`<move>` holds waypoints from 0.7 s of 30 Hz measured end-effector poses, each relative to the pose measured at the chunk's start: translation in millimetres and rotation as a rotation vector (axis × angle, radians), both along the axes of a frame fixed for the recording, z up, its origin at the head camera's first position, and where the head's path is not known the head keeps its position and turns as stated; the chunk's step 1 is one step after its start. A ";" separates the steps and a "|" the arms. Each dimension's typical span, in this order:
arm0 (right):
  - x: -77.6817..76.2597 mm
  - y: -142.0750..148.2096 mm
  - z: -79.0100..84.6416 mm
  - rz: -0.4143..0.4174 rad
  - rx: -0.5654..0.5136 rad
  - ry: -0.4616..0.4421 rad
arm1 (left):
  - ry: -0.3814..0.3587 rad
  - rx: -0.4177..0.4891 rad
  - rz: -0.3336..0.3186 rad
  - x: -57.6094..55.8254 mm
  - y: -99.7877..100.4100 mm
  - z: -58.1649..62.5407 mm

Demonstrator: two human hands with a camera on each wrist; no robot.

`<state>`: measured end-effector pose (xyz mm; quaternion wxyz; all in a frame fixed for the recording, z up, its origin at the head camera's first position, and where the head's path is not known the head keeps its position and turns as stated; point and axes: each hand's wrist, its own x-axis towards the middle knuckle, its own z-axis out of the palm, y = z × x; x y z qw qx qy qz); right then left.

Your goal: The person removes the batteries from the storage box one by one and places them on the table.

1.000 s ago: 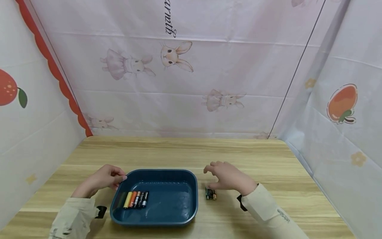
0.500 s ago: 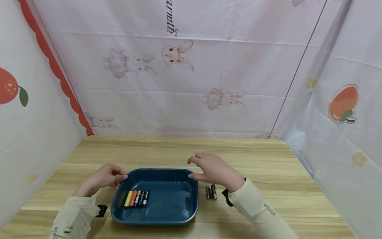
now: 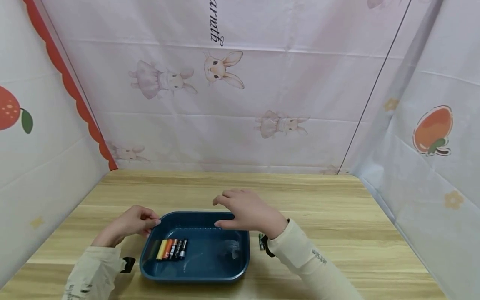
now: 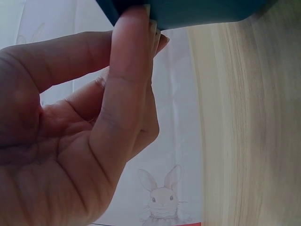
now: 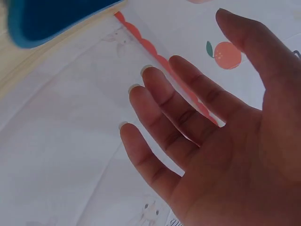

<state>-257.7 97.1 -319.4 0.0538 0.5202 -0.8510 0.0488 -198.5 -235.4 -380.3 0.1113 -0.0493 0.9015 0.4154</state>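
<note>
A dark blue tray [image 3: 204, 248] lies on the table, with several batteries [image 3: 171, 249] in yellow, orange and black lined up side by side in its left part. At its back left corner my left hand [image 3: 131, 225] pinches the rim; the left wrist view shows thumb and fingers [image 4: 129, 56] meeting at the tray's wall. My right hand [image 3: 249, 211] hovers over the tray's back right corner, its fingers spread and nothing in it, as the right wrist view confirms. Right of the tray lie small batteries [image 3: 261, 241], partly hidden behind my right wrist.
The wooden table [image 3: 318, 200] reaches back to a pale curtain [image 3: 240, 141] printed with rabbits. Fabric walls with fruit prints stand at the left and right sides. Bare wood shows behind the tray and to its right.
My right hand has moved left from above the small batteries to over the tray's back right corner. The left hand keeps its place on the rim. Lined-up batteries have not moved.
</note>
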 end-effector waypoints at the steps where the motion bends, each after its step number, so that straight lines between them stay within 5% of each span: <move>1: 0.6 -3.0 0.8 0.005 0.003 0.003 | 0.000 0.002 -0.001 0.0 0.1 0.4; 21: 8.9 -60.1 6.2 0.048 0.099 -0.001 | -0.003 -0.002 -0.001 0.0 0.2 0.7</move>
